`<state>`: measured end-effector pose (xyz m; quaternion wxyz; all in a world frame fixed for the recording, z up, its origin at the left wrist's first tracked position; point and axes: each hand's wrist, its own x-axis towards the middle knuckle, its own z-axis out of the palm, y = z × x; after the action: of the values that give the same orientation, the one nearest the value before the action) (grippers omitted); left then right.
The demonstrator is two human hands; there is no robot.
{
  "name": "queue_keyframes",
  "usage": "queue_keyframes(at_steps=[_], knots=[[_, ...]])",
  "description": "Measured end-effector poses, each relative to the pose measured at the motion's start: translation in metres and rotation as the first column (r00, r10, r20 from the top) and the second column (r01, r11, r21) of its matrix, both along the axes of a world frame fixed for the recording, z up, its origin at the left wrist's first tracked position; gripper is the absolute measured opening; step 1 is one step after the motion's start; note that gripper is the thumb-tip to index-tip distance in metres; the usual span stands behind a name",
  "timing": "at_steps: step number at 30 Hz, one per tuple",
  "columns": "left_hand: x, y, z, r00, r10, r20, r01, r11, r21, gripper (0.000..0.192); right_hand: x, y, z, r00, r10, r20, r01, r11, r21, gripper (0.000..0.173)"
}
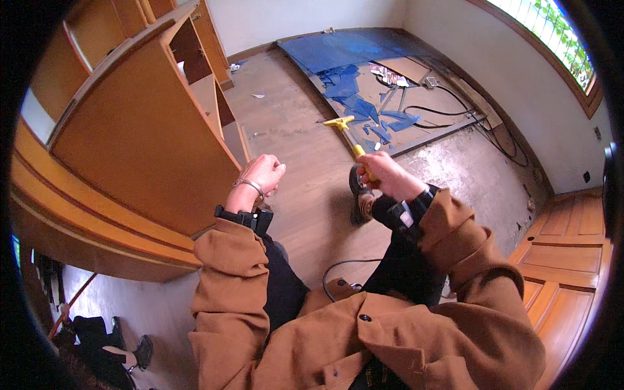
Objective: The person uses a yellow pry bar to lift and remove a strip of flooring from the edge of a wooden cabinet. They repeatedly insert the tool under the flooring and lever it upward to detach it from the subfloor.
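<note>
My right hand [385, 174] grips the yellow handle of a scraper [349, 134] with a grey shaft and a T-shaped yellow head. The head points forward and left, raised over the wood-look floor [297, 122]. In front of it lies a large panel [331, 48] with a blue surface, broken into shards [363, 108] on its near part. My left hand [263, 173] is curled into a loose fist beside the cabinet's edge, with nothing seen in it and a bracelet at its wrist. Both wrists carry black strapped devices.
A wooden cabinet [146, 131] with an open front stands on the left. Black cables [438, 109] loop across the panel's right side. A panelled wooden door [565, 258] is at right, below a window [560, 34]. At lower left, another person [92, 336] in dark clothes is near a red pole [73, 302].
</note>
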<state>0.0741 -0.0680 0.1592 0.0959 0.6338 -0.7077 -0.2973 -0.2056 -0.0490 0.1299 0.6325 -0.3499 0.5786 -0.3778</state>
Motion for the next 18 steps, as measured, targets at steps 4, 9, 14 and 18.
queue_keyframes(at_steps=[4,9,14,18], knots=[[-0.003,-0.024,-0.013,0.999,0.05,-0.01,-0.05,0.998,0.029,0.032,-0.024,-0.06,0.01,0.994,0.065,-0.084,-0.062,0.997,0.041,0.015],[-0.008,-0.048,-0.052,0.987,-0.083,0.139,0.074,0.995,0.071,0.031,-0.018,-0.133,-0.017,0.997,0.055,0.05,-0.058,0.996,0.063,0.019],[-0.002,-0.049,-0.056,0.941,-0.237,0.24,0.245,0.969,-0.003,0.032,0.008,-0.166,-0.034,0.992,0.11,0.066,-0.118,0.983,0.141,0.016],[0.001,-0.043,-0.047,0.945,-0.186,0.271,0.179,0.983,0.052,0.029,0.028,-0.193,-0.025,0.978,0.203,-0.045,-0.196,0.972,0.13,0.017]])
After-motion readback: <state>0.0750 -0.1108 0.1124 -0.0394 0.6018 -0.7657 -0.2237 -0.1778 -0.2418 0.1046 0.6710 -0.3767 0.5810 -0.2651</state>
